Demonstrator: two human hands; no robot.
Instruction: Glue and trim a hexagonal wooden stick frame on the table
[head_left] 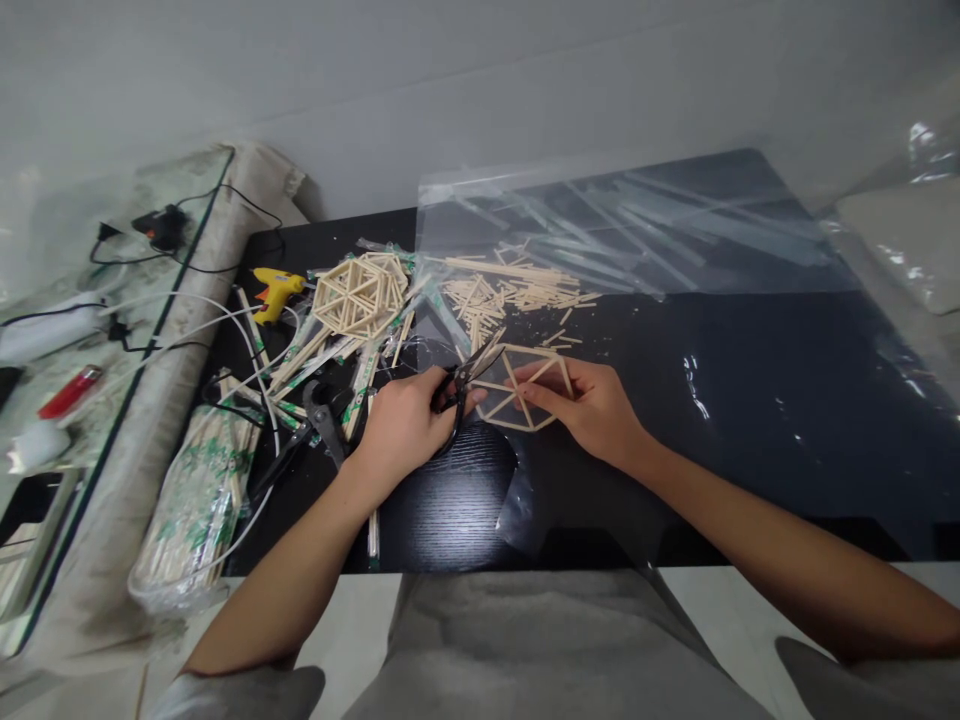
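Note:
My left hand (409, 415) is closed around the handles of black scissors (463, 378), whose parted blades reach up and right to the edge of a wooden stick frame. That hexagonal frame (517, 388) has spokes meeting at its middle, and my right hand (592, 405) pinches it from the right side. Beyond my hands lies a heap of short cut sticks (487, 300). To the upper left rests a stack of finished-looking hexagonal stick frames (360, 293).
A yellow glue gun (277, 292) stands by the stack. Dark pliers (324, 415) lie left of my left hand, among wrapped chopsticks. A plastic-wrapped bundle (199, 480) sits at the table's left edge. Clear plastic sheeting (637, 230) covers the far right. White cable loops across the left.

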